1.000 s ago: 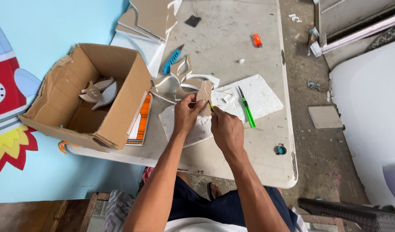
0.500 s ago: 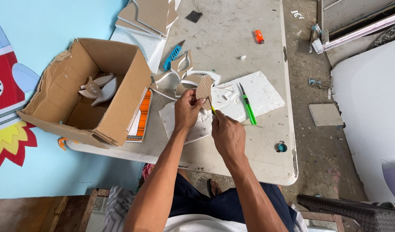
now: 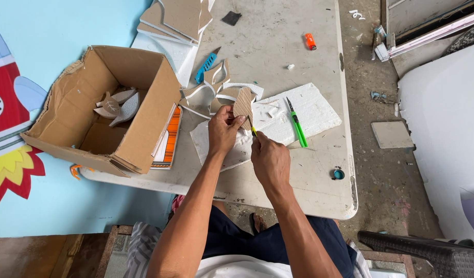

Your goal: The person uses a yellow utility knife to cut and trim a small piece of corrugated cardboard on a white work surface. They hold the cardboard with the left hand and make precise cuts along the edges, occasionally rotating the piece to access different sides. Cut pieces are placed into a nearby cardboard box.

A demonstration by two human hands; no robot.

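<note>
We look down at two bare forearms rising from the bottom of the frame and meeting just above its centre. The left hand (image 3: 222, 133) is raised with the wrist bent, its fingers and thumb pinching a leaf-shaped cardboard cutout (image 3: 242, 107) held upright above the tabletop (image 3: 309, 180). The right hand (image 3: 270, 160) sits just below and to the right, knuckles toward us, curled closed around a yellow-handled craft knife (image 3: 253, 131) whose tip meets the cutout's lower edge. Beneath the hands lies a white foam sheet (image 3: 309, 110) with a green utility knife (image 3: 297, 126) on it. More cardboard-and-foam offcuts (image 3: 216, 85) lie just above the hands. An open cardboard box (image 3: 100, 108) holding cut shapes fills the left of the frame. An orange lighter (image 3: 310, 41) rests near the top.
</note>
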